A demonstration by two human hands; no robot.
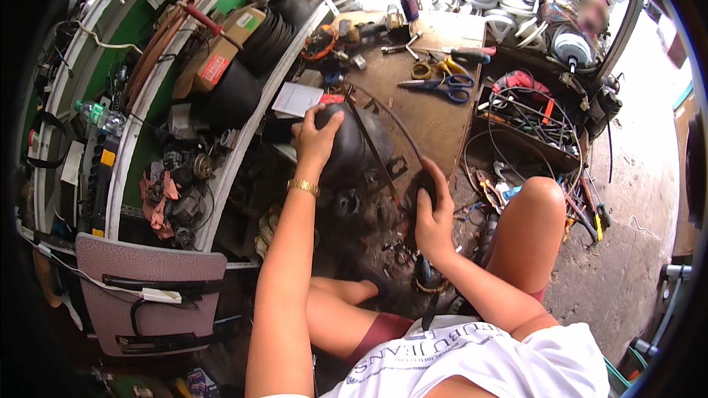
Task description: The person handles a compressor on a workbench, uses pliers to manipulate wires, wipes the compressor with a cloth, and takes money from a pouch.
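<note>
A large black rounded housing [352, 149] with a thin curved rim stands before me at the near edge of the worktable. My left hand [317, 135], with a gold watch at the wrist, is closed on its upper left side, thumb and fingers pressed to the black surface. Lower down on the right, my right hand [435, 214] is closed on the dark end of the curved rim, thumb and forefinger on either side. A dark straight strip [375, 144] crosses the housing between my hands. The housing's underside is lost in shadow.
Blue-handled scissors [442, 87], a tape roll [421, 70] and a spray can [406, 0] sit on the wooden table [435, 129]. A tool box [531, 136] with cables stands right. Shelves [243, 110] of parts rise left; scraps litter the floor near my bent legs.
</note>
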